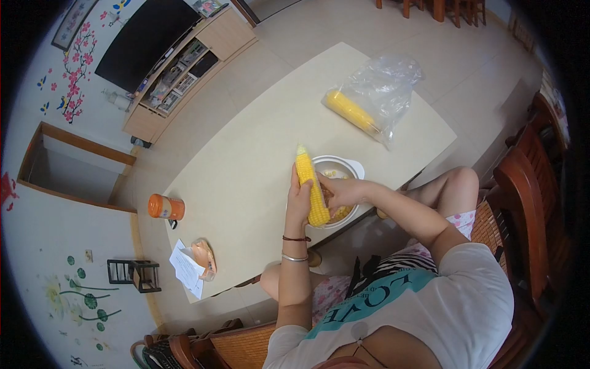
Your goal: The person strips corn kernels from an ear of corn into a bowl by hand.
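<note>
An ear of corn (310, 184) with yellow kernels is held tilted over a white bowl (357, 169), its pale tip pointing away from me. My left hand (298, 200) is closed around its left side, the thumb lying across the kernels. On the other side, my right hand (343, 192) has its fingers curled against the cob; the cob partly hides the fingertips. Loose yellow kernels (342, 213) show in the bowl under my hands. Farther off on the table (246, 154), another ear of corn (350, 111) lies partly in a clear plastic bag (393, 86).
An orange-lidded jar (166, 207) stands at the table's left edge. Nearby are papers (186, 269) and an orange pack (204, 258). Wooden chairs (522, 166) are at the right. Beyond the table is a TV cabinet (227, 37).
</note>
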Demonstrator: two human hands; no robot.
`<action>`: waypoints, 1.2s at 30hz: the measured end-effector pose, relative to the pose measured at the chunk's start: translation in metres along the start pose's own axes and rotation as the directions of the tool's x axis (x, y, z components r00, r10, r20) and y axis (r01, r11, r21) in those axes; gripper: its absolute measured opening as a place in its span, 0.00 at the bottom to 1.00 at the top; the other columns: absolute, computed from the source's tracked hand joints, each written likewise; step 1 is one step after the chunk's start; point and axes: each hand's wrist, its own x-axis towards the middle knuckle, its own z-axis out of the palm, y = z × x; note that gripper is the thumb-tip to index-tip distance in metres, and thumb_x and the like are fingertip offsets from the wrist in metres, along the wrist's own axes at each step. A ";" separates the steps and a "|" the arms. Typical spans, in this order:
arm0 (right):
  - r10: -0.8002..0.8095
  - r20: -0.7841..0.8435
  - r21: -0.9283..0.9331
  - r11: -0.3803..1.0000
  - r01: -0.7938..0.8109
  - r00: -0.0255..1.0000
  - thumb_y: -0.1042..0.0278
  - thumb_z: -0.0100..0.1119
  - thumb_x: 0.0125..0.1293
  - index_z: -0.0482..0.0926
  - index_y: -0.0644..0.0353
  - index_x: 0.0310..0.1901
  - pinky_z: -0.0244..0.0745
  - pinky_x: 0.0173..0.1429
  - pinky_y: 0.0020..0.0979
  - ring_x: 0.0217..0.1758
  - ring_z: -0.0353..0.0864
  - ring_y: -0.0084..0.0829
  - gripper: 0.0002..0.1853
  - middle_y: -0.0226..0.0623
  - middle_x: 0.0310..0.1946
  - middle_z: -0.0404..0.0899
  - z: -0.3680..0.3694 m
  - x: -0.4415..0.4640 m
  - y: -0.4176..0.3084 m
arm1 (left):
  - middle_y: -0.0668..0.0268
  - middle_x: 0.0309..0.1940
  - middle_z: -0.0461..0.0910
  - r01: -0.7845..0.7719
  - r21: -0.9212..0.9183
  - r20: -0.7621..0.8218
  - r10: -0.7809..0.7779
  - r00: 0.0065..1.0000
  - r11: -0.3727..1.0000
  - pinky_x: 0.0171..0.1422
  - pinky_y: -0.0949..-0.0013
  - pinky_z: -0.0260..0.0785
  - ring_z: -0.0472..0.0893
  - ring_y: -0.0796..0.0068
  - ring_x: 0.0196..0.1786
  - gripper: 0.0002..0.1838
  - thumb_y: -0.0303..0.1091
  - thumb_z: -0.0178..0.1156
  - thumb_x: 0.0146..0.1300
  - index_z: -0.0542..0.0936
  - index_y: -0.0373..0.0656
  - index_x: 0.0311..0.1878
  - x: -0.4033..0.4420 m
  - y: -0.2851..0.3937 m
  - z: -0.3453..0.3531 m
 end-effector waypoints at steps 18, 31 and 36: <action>0.040 -0.017 0.251 0.967 -0.035 0.999 0.71 0.49 0.62 0.53 0.74 0.67 0.82 0.48 0.31 0.51 0.77 0.32 0.33 0.46 0.51 0.73 -0.002 0.010 0.011 | 0.58 0.49 0.71 -0.138 -0.347 -0.102 0.108 0.989 0.928 0.47 0.65 0.75 0.77 0.66 0.45 0.30 0.28 0.42 0.63 0.55 0.43 0.71 -0.009 0.018 0.006; 0.066 -0.031 0.149 0.987 -0.061 0.997 0.74 0.49 0.62 0.38 0.67 0.72 0.81 0.49 0.29 0.46 0.79 0.30 0.41 0.44 0.48 0.73 0.001 0.007 0.005 | 0.64 0.55 0.69 -0.125 -0.126 -0.122 0.110 0.986 0.984 0.51 0.74 0.69 0.72 0.76 0.48 0.38 0.25 0.53 0.66 0.46 0.41 0.75 -0.005 0.014 0.008; 0.024 -0.062 -0.137 0.990 -0.032 0.998 0.75 0.48 0.61 0.33 0.72 0.70 0.82 0.47 0.30 0.50 0.80 0.37 0.42 0.54 0.52 0.72 0.006 -0.003 -0.007 | 0.62 0.56 0.68 -0.098 0.032 -0.145 0.102 0.984 0.995 0.52 0.74 0.68 0.72 0.75 0.49 0.40 0.25 0.55 0.65 0.44 0.41 0.75 -0.003 0.012 0.009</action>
